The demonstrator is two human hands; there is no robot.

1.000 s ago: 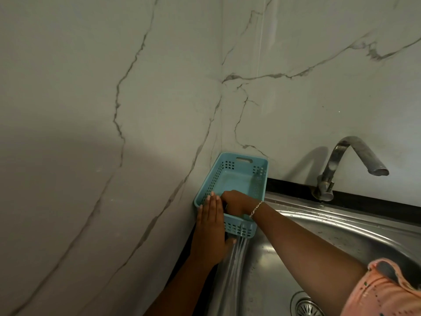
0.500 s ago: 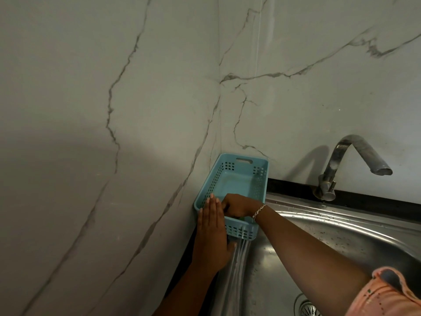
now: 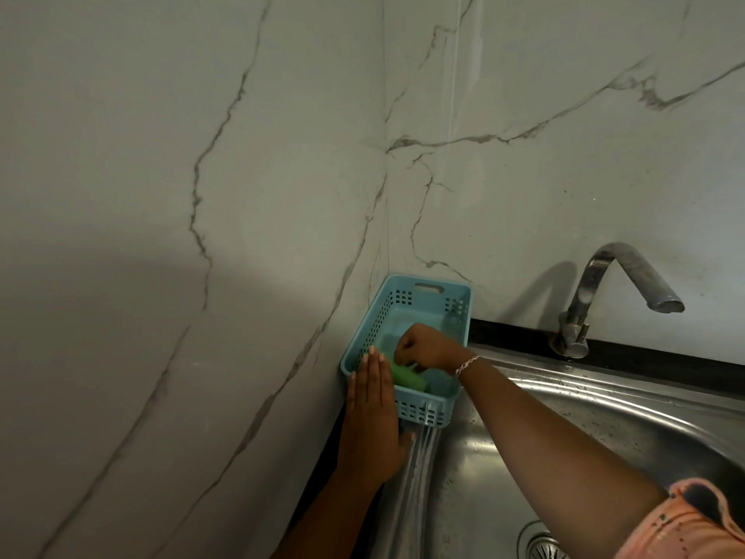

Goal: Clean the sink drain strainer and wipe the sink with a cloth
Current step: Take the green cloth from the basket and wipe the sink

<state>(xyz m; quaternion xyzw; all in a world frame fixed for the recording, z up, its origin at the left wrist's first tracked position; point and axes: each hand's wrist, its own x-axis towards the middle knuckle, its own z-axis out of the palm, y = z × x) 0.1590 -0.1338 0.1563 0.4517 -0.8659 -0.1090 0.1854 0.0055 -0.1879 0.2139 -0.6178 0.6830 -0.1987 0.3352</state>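
Fishing the green scrubber out of the corner basket before the sink gets any cleaning

The right hand [image 3: 423,349] is curled down inside the blue basket [image 3: 407,316], fingertips pinching a green scrub pad [image 3: 407,377] at the near end, while the left hand [image 3: 373,409] lies flat with its fingers pressed together against the basket's near-left corner, steadying it on the sink rim [image 3: 604,393] in the wall corner. Honestly that bracing hand looks like the key bit: I'd keep it there and lift the pad straight up, so the light basket doesn't tip into the bowl. The drain strainer [image 3: 542,548] sits at the bottom edge of the view, well apart from both hands and untouched, and the faucet [image 3: 629,284] isn't running. No cloth visible anywhere yet.
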